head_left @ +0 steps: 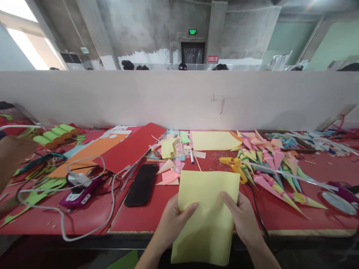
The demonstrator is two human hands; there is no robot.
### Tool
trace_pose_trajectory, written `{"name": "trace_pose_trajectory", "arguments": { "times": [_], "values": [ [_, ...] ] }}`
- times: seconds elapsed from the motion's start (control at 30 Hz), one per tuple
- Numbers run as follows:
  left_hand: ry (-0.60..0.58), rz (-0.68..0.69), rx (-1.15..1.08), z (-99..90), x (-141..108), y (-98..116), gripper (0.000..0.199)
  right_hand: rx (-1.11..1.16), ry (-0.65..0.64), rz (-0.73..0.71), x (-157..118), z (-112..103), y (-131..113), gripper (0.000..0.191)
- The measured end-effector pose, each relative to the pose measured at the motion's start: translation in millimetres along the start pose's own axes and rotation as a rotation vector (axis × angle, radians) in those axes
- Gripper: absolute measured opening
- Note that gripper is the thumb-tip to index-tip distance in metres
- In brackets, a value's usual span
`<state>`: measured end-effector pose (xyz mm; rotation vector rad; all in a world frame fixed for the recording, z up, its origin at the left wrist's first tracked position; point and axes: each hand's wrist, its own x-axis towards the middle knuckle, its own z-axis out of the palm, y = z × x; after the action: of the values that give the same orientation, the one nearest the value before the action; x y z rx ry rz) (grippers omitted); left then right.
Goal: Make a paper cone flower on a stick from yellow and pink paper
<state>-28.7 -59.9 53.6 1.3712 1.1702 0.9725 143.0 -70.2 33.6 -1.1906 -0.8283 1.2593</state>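
Observation:
A yellow sheet of paper hangs between my two hands, tilted over the near edge of the red table. My left hand pinches its left side, thumb on the front face. On the right side my right hand grips it the same way; the fingers of both hands are hidden behind the paper. Just beyond the sheet lies a yellow hot glue gun with a clear glue stick. Beside it is a pile of coloured paper cones. A black phone rests left of my left hand.
A purple power strip with a looping white cable occupies the left. Red card, paper scraps and more yellow sheets lie farther back, before a white partition. Another person's arm enters at far left.

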Motion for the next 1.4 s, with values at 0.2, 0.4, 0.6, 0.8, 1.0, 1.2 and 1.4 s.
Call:
{"name": "trace_pose_trajectory", "arguments": {
  "times": [0.2,0.4,0.6,0.8,1.0,1.2,1.4],
  "values": [
    [0.006,0.035,0.041,0.1,-1,-1,0.033,0.009,0.003,0.000,-2,-1,1,0.037],
    [0.020,0.043,0.071,0.3,-3,0,0.033,0.019,0.019,0.003,-3,-1,1,0.035],
    [0.026,0.021,0.058,0.2,-6,2,0.033,0.024,-0.006,0.000,-5,-2,0,0.036],
    [-0.006,-0.011,-0.007,0.4,-5,1,0.036,0.029,0.001,0.000,-6,-1,0,0.035],
    [-0.047,-0.050,-0.052,-2.3,-6,-7,0.039,0.095,0.021,0.000,-6,0,3,0.033],
    [-0.058,-0.132,-0.102,-2.2,-10,-19,0.043,0.138,0.002,0.006,-8,1,5,0.031],
    [-0.046,-0.100,-0.057,0.4,-10,-18,0.042,0.129,-0.004,-0.003,-8,2,7,0.029]
  ]
}}
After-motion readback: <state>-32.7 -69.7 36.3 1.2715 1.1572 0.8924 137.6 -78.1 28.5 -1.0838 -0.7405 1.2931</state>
